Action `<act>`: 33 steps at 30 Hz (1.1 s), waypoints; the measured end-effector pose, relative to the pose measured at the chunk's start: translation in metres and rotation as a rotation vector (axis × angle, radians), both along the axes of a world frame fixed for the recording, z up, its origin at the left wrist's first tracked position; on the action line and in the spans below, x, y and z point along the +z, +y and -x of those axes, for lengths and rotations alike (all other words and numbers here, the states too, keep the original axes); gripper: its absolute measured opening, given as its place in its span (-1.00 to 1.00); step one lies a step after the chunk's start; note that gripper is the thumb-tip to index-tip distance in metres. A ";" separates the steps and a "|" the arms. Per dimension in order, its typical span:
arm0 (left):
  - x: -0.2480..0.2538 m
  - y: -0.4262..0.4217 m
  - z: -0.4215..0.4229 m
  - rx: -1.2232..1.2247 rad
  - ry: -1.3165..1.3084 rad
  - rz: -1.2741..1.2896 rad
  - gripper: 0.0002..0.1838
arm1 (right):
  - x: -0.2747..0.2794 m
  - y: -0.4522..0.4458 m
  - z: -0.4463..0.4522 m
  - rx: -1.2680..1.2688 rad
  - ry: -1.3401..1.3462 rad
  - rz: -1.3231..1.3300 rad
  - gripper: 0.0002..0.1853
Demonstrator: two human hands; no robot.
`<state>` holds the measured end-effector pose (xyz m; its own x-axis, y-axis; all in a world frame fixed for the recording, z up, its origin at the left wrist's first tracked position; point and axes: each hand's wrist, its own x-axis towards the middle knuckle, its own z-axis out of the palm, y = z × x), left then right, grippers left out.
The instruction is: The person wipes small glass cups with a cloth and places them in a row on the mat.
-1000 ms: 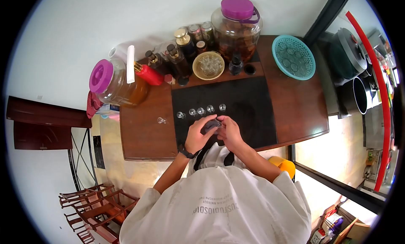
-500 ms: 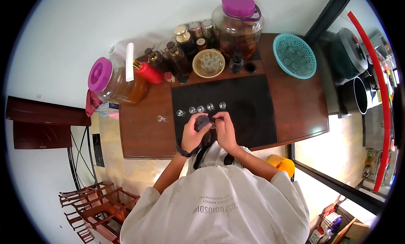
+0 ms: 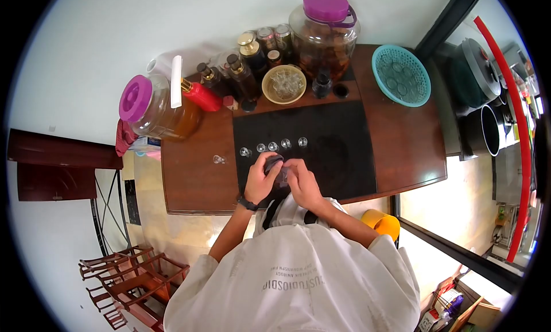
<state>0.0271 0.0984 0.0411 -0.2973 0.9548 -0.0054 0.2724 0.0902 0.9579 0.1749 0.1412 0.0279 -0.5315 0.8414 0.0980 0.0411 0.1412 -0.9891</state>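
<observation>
A dark grey cloth [image 3: 280, 177] is bunched between my two hands, above the front part of the black mat [image 3: 338, 154]. My left hand [image 3: 260, 180] wraps round it, thumb on top. The fingers of my right hand [image 3: 303, 185] are closed against the cloth's right side. Whether a small glass is inside the folds, I cannot tell. Just beyond my hands several small clear glasses [image 3: 273, 147] stand in a row on the mat. Another small glass [image 3: 218, 159] is on the brown wood to the left.
Along the back stand a big purple-lidded jar [image 3: 324, 39], pump bottles [image 3: 242, 76], cans and a small woven basket [image 3: 270, 96]. A turquoise basket [image 3: 426, 79] holding glasses is at the right. Left stands another purple-lidded jar [image 3: 155, 119] beside a red bottle [image 3: 204, 96].
My right hand has come down slightly and its fingers have drawn in on the cloth. The cloth has shifted in my left hand. The glasses in the row stay put.
</observation>
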 end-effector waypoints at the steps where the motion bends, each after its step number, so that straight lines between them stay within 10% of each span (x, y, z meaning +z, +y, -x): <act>1: 0.001 0.001 -0.002 0.026 0.044 -0.072 -0.62 | -0.005 0.001 0.000 -0.004 0.000 -0.001 -0.80; 8: 0.005 -0.009 -0.003 -0.157 0.029 -0.076 -0.63 | -0.014 0.007 -0.005 0.056 0.362 0.996 -0.82; 33: -0.041 -0.022 0.008 0.056 -0.456 0.007 -0.72 | -0.020 0.013 -0.006 0.283 0.107 0.469 -0.69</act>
